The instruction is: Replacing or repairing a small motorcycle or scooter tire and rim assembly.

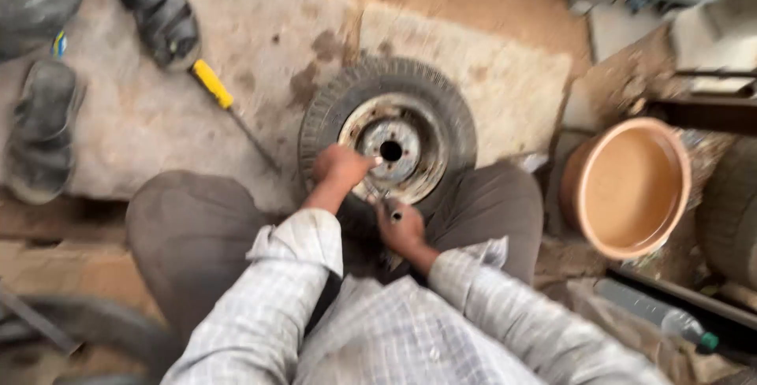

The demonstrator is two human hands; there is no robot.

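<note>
A small black tyre (331,109) on a rusty steel rim (394,148) lies flat on the ground between my knees. My left hand (341,167) rests on the near left side of the rim, fingers curled against the metal. My right hand (400,229) is below the rim's near edge, closed around a small dark tool (394,213) that pokes up toward the rim. The picture is blurred, so the tool's exact shape is unclear.
A yellow-handled screwdriver (214,85) lies on the concrete left of the tyre. Two dark sandals (162,11) (41,129) sit at upper left. An orange plastic tub (629,188) stands to the right, with a plastic bottle (658,316) below it.
</note>
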